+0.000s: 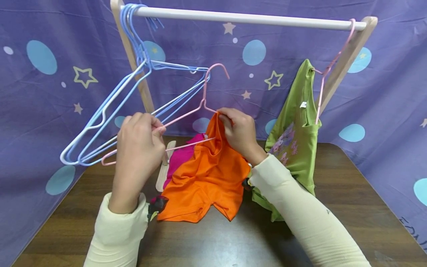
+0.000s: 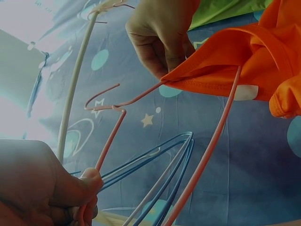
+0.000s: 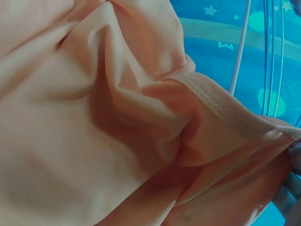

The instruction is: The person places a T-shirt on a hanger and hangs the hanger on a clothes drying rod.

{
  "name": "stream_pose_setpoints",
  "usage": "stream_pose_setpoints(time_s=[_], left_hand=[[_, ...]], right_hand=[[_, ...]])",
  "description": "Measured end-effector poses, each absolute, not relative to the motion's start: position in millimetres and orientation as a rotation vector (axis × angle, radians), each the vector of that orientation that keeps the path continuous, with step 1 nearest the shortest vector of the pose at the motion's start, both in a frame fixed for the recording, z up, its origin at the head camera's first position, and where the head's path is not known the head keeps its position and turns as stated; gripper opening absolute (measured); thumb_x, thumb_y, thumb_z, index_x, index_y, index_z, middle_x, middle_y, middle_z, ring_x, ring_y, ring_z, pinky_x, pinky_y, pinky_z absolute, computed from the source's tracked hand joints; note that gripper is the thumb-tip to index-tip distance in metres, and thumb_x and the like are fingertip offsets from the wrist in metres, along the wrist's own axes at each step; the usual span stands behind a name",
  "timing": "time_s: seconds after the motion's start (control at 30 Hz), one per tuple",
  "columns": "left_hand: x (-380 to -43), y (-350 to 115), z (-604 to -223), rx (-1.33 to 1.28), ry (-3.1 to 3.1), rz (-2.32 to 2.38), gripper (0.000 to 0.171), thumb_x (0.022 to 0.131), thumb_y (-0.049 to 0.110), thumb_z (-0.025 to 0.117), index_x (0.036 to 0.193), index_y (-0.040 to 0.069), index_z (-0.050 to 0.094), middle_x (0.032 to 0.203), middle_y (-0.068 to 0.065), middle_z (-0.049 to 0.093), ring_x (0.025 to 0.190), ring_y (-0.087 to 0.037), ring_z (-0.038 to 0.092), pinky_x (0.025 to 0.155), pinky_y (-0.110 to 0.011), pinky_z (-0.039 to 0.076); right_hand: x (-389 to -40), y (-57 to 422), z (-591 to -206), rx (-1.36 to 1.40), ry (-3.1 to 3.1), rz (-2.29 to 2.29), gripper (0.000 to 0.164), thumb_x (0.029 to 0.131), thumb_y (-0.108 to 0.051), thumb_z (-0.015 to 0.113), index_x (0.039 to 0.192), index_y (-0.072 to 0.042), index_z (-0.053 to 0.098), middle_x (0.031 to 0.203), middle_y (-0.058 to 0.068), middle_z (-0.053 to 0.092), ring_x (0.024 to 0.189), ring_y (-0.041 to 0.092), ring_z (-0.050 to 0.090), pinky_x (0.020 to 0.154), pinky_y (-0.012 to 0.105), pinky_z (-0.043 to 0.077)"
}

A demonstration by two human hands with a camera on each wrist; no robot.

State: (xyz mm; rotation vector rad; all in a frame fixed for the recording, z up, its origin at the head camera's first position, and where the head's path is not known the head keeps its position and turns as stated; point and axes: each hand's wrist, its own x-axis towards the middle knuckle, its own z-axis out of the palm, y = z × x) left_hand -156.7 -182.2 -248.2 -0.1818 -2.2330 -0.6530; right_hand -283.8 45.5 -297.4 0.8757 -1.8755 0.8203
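Note:
My left hand (image 1: 138, 152) grips one arm of a pink wire hanger (image 1: 183, 118), whose hook points up and right. The hanger's other arm and bottom bar run into the top opening of an orange pair of shorts (image 1: 207, 178). My right hand (image 1: 241, 129) pinches the upper edge of the shorts beside that arm. In the left wrist view the pink bar (image 2: 209, 153) enters under the waistband. Orange cloth, looking pale peach, fills most of the right wrist view, its stitched hem (image 3: 211, 96) running towards my fingers (image 3: 294, 162).
Several blue and white hangers (image 1: 96, 118) hang at the left end of a white rail (image 1: 233, 17). A green top (image 1: 300, 144) hangs at the right on another pink hanger (image 1: 333, 63). Magenta cloth (image 1: 181, 159) lies behind the shorts on the brown table (image 1: 350, 207).

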Motion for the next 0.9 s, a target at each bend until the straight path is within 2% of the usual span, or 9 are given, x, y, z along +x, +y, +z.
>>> stream_pose_setpoints(time_s=[0.9], left_hand=[[-161.9, -175.3, -252.2, -0.186, -2.281, -0.642, 0.006, 0.088, -0.007, 0.068, 0.084, -0.005, 0.066, 0.081, -0.019, 0.061, 0.08, -0.039, 0.051, 0.079, -0.05, 0.041]], right_hand=[[-276.3, 39.2, -296.0, 0.847, -1.852, 0.823, 0.013, 0.098, -0.008, 0.067, 0.104, -0.001, 0.076, 0.096, 0.012, 0.076, 0.086, 0.027, 0.074, 0.081, 0.042, 0.059]])
